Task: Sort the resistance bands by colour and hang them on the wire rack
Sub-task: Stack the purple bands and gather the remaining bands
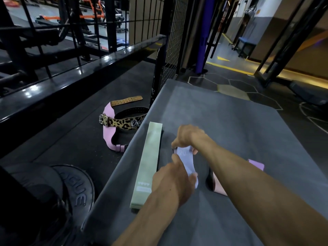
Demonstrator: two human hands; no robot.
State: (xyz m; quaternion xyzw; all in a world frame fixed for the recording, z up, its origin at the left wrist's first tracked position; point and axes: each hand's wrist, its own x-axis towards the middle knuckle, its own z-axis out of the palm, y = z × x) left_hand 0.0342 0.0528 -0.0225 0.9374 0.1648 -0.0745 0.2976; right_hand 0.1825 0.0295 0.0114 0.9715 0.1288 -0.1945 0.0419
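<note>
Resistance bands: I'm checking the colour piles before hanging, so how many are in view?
3. A green band lies flat at the mat's left edge; a lavender band is held in both hands; a pink band shows under the right forearm. More may be hidden there.

"20" on lilac band (186, 160), "OGUE" on weight plate (78, 190)

Head view, down over grey mat (230, 130)

Floor (110, 89): dark rubber, marked with hexagons and yellow lines.
Pillar (204, 32): purple.
Plate (78, 189): black, laid beside the mat (230, 121).
</note>
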